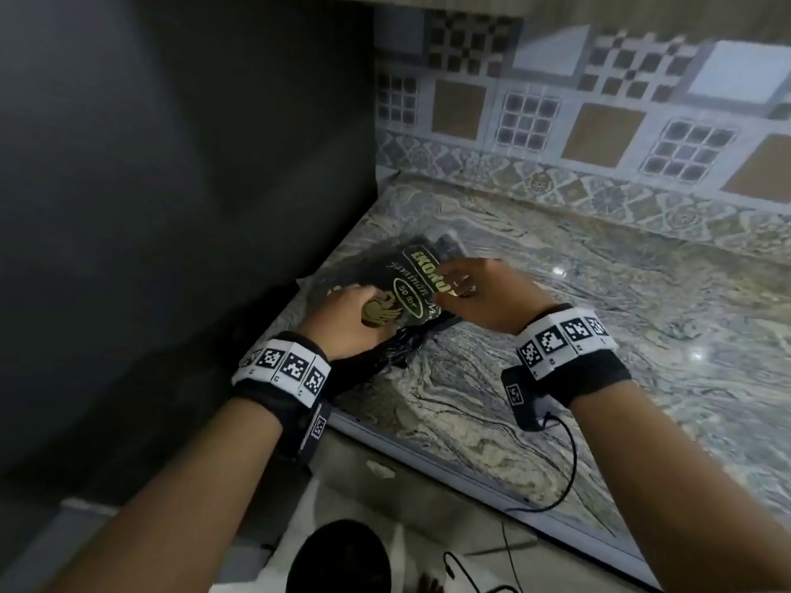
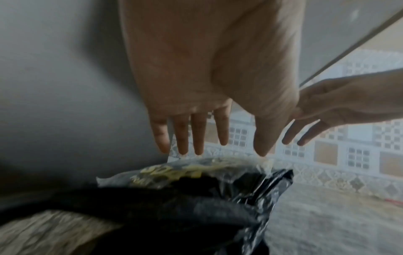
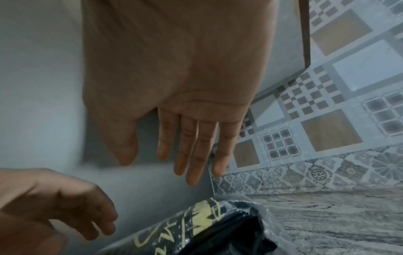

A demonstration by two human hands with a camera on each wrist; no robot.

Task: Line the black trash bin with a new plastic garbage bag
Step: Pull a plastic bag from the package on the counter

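A clear-wrapped pack of black garbage bags [image 1: 411,276] with gold print lies on the granite counter [image 1: 599,336], close to its left end. One black bag [image 1: 394,353] trails out of the pack toward the counter's front edge. My left hand [image 1: 355,310] hovers over the pack's near left part, fingers straight [image 2: 218,143]. My right hand [image 1: 471,284] is above the pack's right side, fingers also straight [image 3: 161,155]. Neither hand grips anything. On the floor below, the round black bin [image 1: 338,558] shows only partly at the bottom edge.
A dark flat wall or appliance side [image 1: 171,207] stands right against the counter's left end. Patterned wall tiles [image 1: 599,134] run behind the counter. A black cable [image 1: 565,464] hangs from my right wrist over the counter's front edge.
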